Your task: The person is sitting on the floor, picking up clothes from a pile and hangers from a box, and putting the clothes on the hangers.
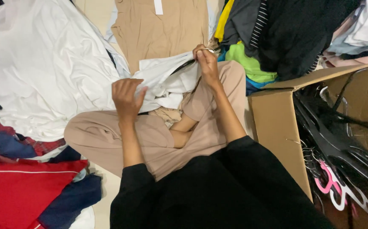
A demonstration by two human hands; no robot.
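**Two hands working a white garment on a clothes-strewn floor**

A pale floor [103,193] is lying almost hidden under clothing. A large white sheet [44,63] is spreading across the upper left, a tan garment [158,29] is lying flat at the top centre, and a red cloth [18,191] with a dark blue piece [71,203] beside it is filling the lower left corner. At the upper right, a heap of dark clothes [294,34] is sitting with a green piece [249,63] and a yellow strip [225,17] showing at its edge. One open cardboard box [277,127] is standing at the right, holding a tangle of black hangers [341,135] and at least one pink hanger [328,180]; the exact number cannot be counted.

The person is sitting cross-legged in beige trousers [120,135] and black sleeves, with one white garment [162,82] bunched over the lap. The left hand [126,97] is resting on the garment's left edge, fingers curled and pressing into the cloth. The right hand [207,63] is pinching the garment's upper right corner, fingers closed tightly on the fabric and lifting it just above the knee. The garment is stretching between the two hands, touching both.
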